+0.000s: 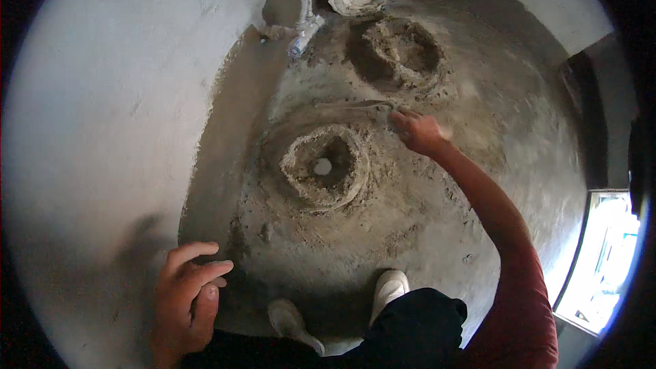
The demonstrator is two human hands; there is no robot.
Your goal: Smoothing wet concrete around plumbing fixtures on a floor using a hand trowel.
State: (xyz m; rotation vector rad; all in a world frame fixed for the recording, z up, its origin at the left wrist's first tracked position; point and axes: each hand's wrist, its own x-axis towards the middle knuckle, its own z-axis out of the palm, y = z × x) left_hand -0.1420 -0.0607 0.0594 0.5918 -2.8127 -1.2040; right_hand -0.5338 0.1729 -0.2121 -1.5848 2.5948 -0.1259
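My right hand (418,133) reaches out over the floor, its fingers closed round the end of a trowel (355,104). The trowel's long, thin blade points left and appears nearly edge-on, low over the wet mortar. Just nearer to me, a rough ring of mortar (295,181) surrounds a hollow with a pale round spot (322,167) at its bottom. Farther off to the right of it, a second mortar ring (391,51) stands around another hollow. My left hand (188,294) is raised at the lower left near the wall, empty, its fingers loosely bent and apart.
A white plastered wall (116,96) runs along the left, with a grey band at its foot. Pale pipes (305,10) come down at the back, beside a crumpled whitish bag (357,1). My shoes (391,291) stand on the grey floor. A bright opening (605,260) is at the right.
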